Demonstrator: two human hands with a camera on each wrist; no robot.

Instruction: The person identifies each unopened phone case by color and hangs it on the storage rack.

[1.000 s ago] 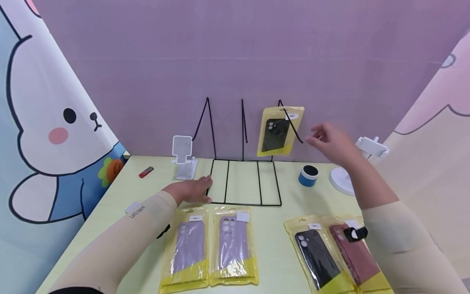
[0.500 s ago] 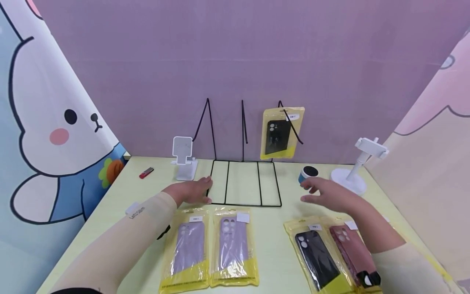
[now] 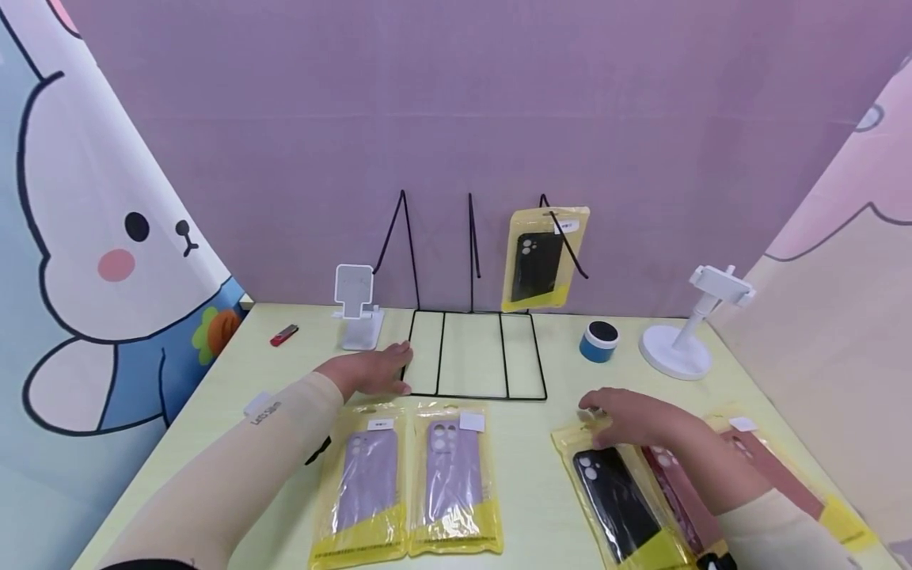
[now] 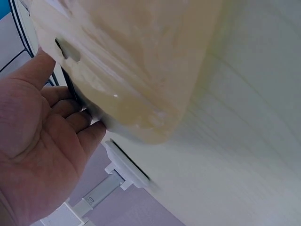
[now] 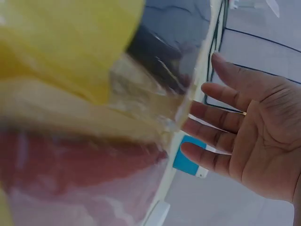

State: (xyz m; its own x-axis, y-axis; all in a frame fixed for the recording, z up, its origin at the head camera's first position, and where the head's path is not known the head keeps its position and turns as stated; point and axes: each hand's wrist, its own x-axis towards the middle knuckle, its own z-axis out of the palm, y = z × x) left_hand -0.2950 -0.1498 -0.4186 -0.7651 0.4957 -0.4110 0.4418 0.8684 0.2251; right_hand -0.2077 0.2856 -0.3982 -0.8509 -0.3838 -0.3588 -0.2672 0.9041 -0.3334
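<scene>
My left hand (image 3: 374,370) rests at the left side of the black wire rack's base (image 3: 438,356), fingers extended. In the left wrist view, that hand (image 4: 42,132) has a blurred clear-and-yellow packet (image 4: 136,61) close by. My right hand (image 3: 630,416) is over the top end of a packaged black phone case (image 3: 616,503); contact is unclear. Seen from the right wrist, its fingers (image 5: 216,117) are loosely spread, without a grip on the packet. Packaged reddish phone cases (image 3: 780,475) lie under and beside the right forearm. Another packaged black phone case (image 3: 537,265) hangs from the rack's right hook.
Two packaged purple phone cases (image 3: 366,483) lie in front of the rack. A white phone stand (image 3: 354,293) and a red USB stick (image 3: 283,335) are on the left. A blue jar (image 3: 598,342) and a white round-based stand (image 3: 677,352) are on the right.
My right hand has come down from beside the hanging packet to the packets at front right. The hanging packet sways slightly. My left hand has stayed at the rack.
</scene>
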